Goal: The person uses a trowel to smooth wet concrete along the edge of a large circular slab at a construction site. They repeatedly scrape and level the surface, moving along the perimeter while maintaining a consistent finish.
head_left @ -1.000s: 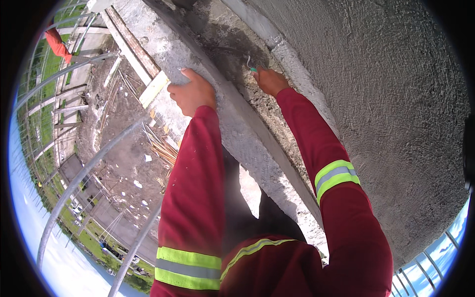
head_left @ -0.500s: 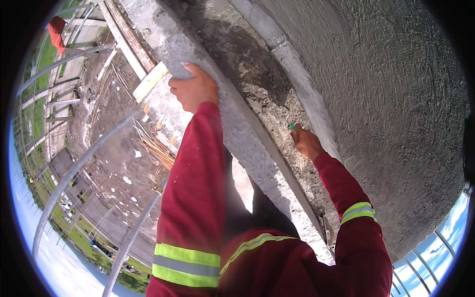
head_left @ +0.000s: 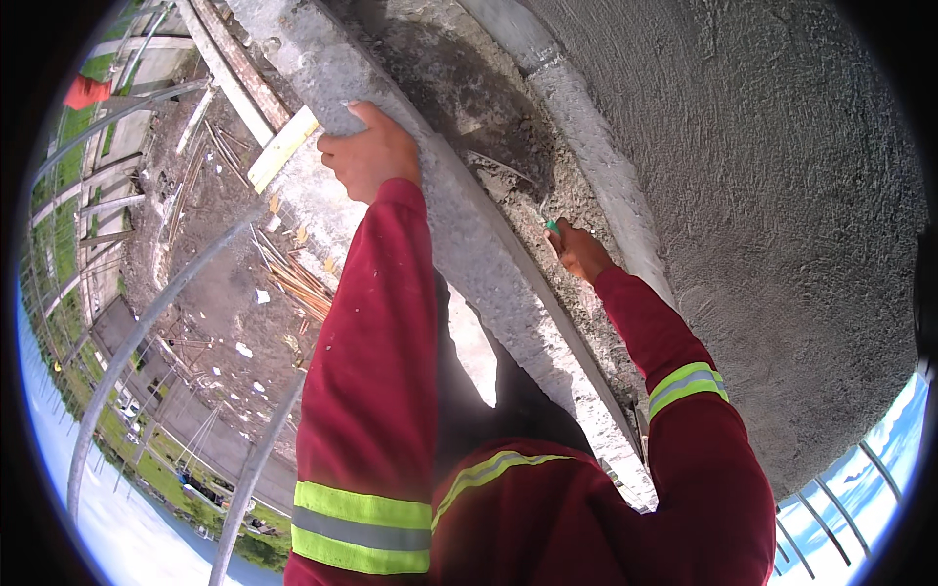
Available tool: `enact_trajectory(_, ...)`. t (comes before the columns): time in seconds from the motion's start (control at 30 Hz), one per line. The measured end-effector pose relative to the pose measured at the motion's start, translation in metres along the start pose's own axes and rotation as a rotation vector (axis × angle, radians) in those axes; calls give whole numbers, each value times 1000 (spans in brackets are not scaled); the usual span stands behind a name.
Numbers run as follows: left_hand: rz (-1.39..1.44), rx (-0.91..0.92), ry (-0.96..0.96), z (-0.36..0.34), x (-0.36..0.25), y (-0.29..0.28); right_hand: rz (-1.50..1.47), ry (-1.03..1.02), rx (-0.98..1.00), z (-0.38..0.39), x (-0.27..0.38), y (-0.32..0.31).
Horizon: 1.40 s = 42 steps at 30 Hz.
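My left hand [head_left: 373,156] lies on the long grey concrete ledge [head_left: 467,230], its thumb and fingers apart and pressed to the surface. It is empty. My right hand [head_left: 584,256] is closed around a tool with a green handle [head_left: 554,228]. A thin part of the tool reaches into the channel beyond the handle, too small and blurred to name. Crumbly, sandy rubble [head_left: 513,188] fills the channel between the ledge and the plastered wall [head_left: 772,215]. Both hands stay on opposite sides of the ledge's inner edge.
A pale wooden board [head_left: 283,148] butts against the ledge by my left hand. Curved metal rails [head_left: 147,327] run along the left. Far below lie rods [head_left: 293,281] and scattered debris on the ground. A raised concrete strip [head_left: 596,146] borders the wall.
My right hand has moved up and left along the channel with the green-handled tool. The view has shifted slightly; my left hand remains on the ledge.
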<state>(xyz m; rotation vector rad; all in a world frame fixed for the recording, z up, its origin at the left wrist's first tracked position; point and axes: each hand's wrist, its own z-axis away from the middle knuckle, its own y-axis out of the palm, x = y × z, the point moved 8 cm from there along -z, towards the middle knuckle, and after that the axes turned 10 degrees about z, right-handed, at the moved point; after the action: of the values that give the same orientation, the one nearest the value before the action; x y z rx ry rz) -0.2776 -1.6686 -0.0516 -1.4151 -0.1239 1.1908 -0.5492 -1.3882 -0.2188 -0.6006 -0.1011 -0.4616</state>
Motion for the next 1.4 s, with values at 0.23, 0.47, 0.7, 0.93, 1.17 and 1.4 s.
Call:
enact_trajectory(0.23,-36,-36,40,-2,2,3,-295,180,-380,5,-24,-10)
enact_trajectory(0.47,-20,-32,53,-4,5,5,-255,309,-179,24,-26,27)
enact_trajectory(0.7,-36,-29,33,-2,7,4,-343,204,-281,22,-5,27)
enact_trajectory(0.93,-40,-36,40,-6,7,8,-451,117,-151,80,-5,58)
enact_trajectory(1.17,-32,-39,50,-5,7,5,-502,313,-87,198,-122,132)
enact_trajectory(1.4,-23,-36,60,-3,5,5,-498,287,41,144,-137,157)
